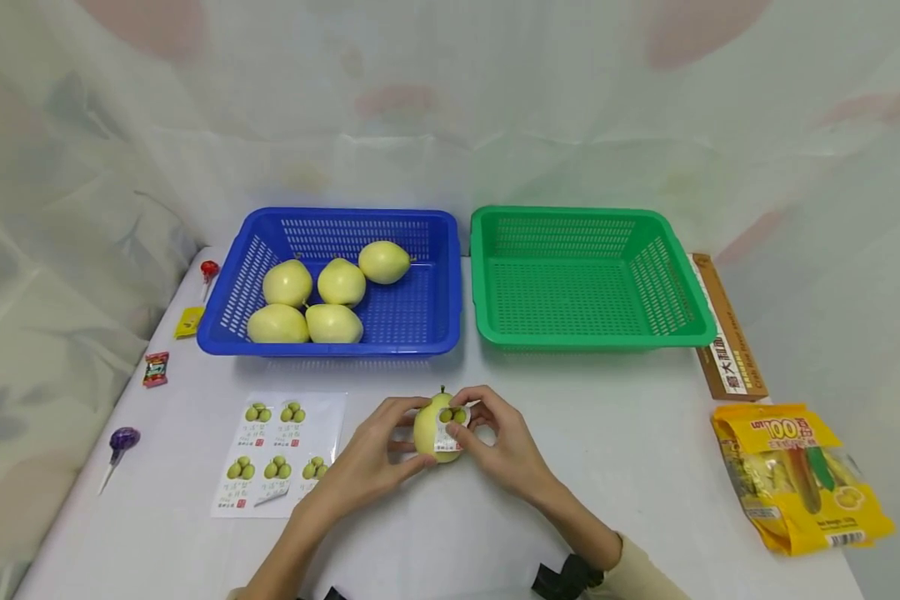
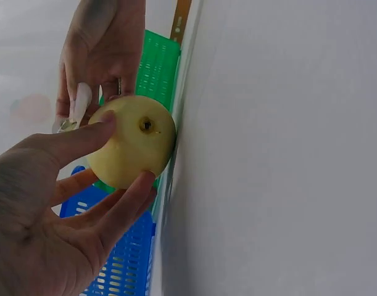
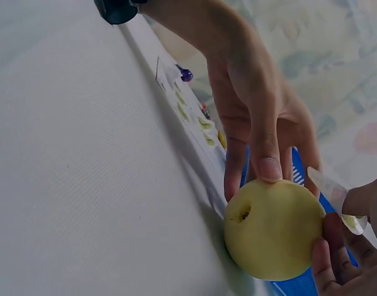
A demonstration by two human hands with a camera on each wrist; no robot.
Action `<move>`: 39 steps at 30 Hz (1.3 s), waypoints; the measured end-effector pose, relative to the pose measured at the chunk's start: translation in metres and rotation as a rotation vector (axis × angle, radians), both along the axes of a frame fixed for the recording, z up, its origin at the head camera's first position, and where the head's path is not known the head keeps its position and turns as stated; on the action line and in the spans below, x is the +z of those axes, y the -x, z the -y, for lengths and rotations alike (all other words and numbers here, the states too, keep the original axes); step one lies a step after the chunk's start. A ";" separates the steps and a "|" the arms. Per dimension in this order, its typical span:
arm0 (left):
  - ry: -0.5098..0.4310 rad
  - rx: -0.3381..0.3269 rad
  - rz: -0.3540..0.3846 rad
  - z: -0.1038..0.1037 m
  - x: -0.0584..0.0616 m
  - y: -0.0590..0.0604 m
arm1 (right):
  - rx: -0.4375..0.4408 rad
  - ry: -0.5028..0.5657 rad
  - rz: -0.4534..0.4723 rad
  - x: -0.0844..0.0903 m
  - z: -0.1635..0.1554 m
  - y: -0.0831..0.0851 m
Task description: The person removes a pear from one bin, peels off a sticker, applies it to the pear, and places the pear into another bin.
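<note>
A pale yellow pear [image 1: 424, 433] stands stem up on the white table in front of me. My left hand [image 1: 369, 454] holds it from the left side, thumb near and fingers behind. In the left wrist view the pear's bottom end [image 2: 136, 154] faces the camera. My right hand [image 1: 506, 442] pinches a sticker [image 1: 447, 435] printed with pears and writing, at the pear's right front. In the right wrist view the sticker [image 3: 327, 185] is held by its edge, partly standing off the pear. A sheet of similar stickers [image 1: 228, 500] lies left of my left hand, one corner label peeled up.
Behind the sheet stands a blue basket [image 1: 420, 346] with several pears. A green basket [image 1: 585, 340] stands beside it. At the right are a brown box [image 1: 731, 333] and a yellow snack bag [image 1: 802, 483]. Lollipops [image 1: 125, 439] and small candies [image 1: 156, 368] lie along the left edge.
</note>
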State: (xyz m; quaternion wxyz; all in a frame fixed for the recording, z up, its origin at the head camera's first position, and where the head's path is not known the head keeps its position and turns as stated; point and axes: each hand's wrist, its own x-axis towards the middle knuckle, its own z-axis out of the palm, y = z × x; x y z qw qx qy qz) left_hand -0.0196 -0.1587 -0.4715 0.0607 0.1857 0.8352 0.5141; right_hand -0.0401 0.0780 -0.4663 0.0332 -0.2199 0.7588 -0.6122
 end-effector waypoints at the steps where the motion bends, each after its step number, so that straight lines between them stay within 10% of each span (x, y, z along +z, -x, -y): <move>1: -0.002 0.001 0.003 -0.001 -0.001 -0.001 | 0.002 -0.007 -0.022 0.000 0.000 0.000; 13: 0.085 0.067 -0.008 -0.004 0.002 -0.005 | 0.060 -0.086 -0.364 -0.010 -0.002 0.004; 27: 0.067 0.092 0.018 -0.002 0.004 -0.001 | 0.161 -0.084 -0.520 -0.015 -0.006 0.017; 31: 0.025 0.106 0.025 -0.006 0.004 0.001 | 0.188 -0.045 -0.432 -0.018 -0.007 0.019; 39: -0.001 0.115 0.058 -0.013 0.005 0.002 | 0.066 0.012 0.048 -0.014 -0.006 0.026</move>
